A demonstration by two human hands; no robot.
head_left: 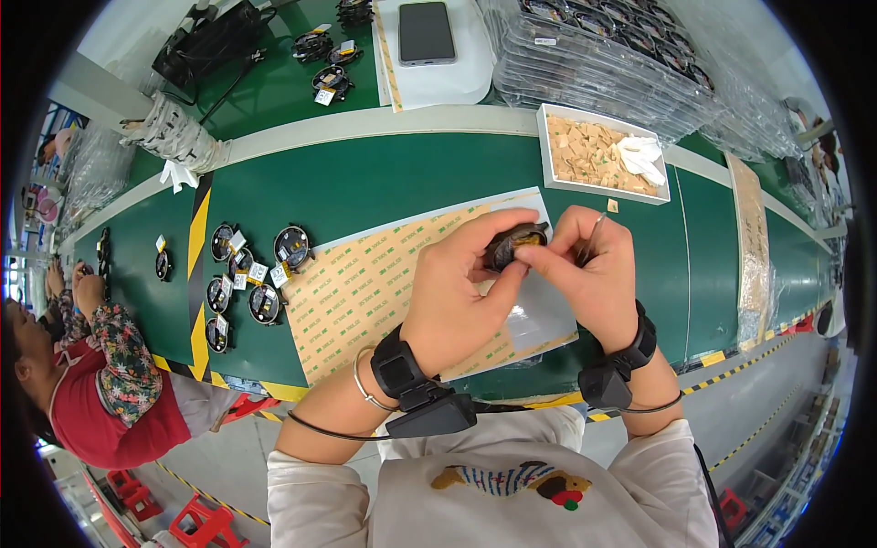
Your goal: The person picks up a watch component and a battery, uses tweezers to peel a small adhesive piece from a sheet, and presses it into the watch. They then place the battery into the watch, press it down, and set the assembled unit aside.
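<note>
Above the sheet of adhesive backing paper, my left hand is closed around a round black watch case, tilted so its inside partly shows. My right hand is at the case's right side, its thumb pressing at the opening. A thin metal tool that looks like tweezers is tucked among the right fingers; its tip is hidden. What the right thumb presses is too small to make out. Left of the paper lie several round black watch cases with small white-tagged parts attached.
A white box of small tan paper pieces and a crumpled tissue stands beyond my right hand. Behind it rise stacked clear trays. A phone lies at the back. Striped tape crosses the left bench; a co-worker sits there.
</note>
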